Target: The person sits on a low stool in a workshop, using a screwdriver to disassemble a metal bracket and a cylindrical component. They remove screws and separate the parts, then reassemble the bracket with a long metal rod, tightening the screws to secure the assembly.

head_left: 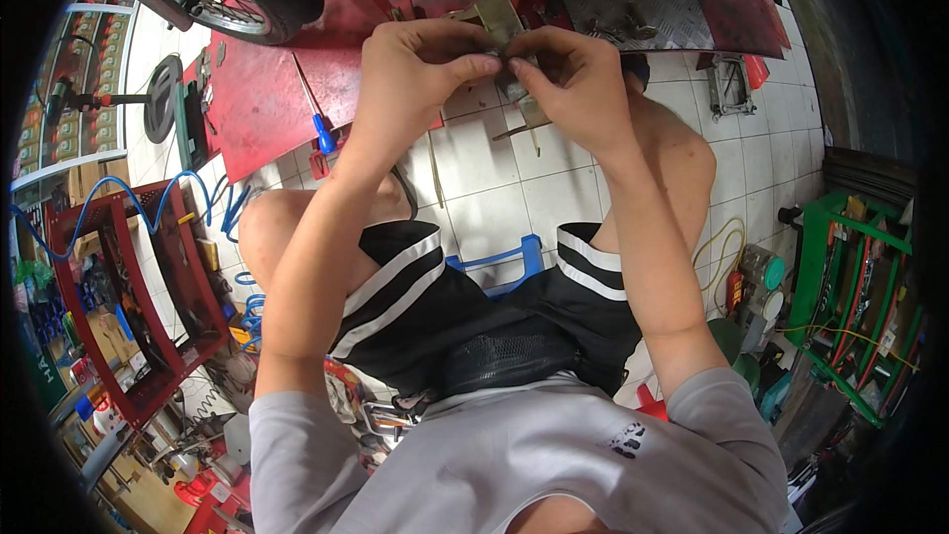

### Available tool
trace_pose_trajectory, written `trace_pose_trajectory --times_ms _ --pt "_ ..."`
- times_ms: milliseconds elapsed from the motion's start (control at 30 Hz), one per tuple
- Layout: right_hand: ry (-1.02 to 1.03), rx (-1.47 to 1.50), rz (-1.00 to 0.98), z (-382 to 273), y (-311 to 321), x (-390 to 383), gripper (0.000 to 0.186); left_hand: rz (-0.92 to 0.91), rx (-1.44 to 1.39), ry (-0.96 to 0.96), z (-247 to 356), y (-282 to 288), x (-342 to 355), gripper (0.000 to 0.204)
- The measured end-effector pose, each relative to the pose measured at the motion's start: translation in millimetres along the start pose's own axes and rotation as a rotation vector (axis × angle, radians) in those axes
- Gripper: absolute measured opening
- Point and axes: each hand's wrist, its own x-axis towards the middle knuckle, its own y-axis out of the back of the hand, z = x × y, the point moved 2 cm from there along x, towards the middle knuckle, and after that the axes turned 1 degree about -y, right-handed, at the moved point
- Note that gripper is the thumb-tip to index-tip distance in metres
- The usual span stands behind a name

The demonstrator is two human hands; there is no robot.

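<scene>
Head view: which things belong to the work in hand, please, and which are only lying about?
Seemingly in use:
left hand, right hand
yellowish metal plate close to them; anything pinched is unclear

Seemingly lying about:
blue-handled screwdriver
teal-lidded jar
green metal rack

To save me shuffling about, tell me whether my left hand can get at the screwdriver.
Probably yes: the screwdriver lies uncovered on the red platform, left of your left hand, with nothing visible blocking the way. That hand is busy at the metal part, though, so it may need freeing first.
</scene>
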Motion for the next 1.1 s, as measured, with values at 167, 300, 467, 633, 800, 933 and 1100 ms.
trace_pose_trajectory --times_ms 167,300,467,633,800,933,1100 --pt "0.027 0.068 -0.002 4.5 -2.6 1.0 0.025 -0.007 -0.081 -0.019 1.1 -2.2 -2.0 0.021" --pt "0.025 0.098 -0.006 6.7 -0.3 2.0 0.040 -0.024 0.062 0.006 10.8 -1.4 -4.1 0.021" --pt "-0.044 0.111 -0.104 -1.0 -1.7 0.5 0.046 -0.040 0.097 -0.051 9.4 -1.1 -5.3 0.019" --pt "0.060 0.108 -0.054 1.7 -2.5 1.2 0.044 -0.071 0.148 -0.215 8.1 -1.7 -2.9 0.017" --pt "0.087 0.045 -0.064 -2.7 -5.2 -0.4 0.046 -0.077 0.179 -0.142 1.1 -3.0 -3.9 0.021" --pt "0.092 -0.003 -0.067 -3.1 -7.0 -1.4 0.046 -0.072 0.208 -0.182 -0.3 -4.7 -3.0 0.022" --pt "0.093 -0.040 -0.014 -0.3 -7.2 -2.9 0.047 0.060 0.151 -0.145 10.1 -16.6 -8.0 0.013"
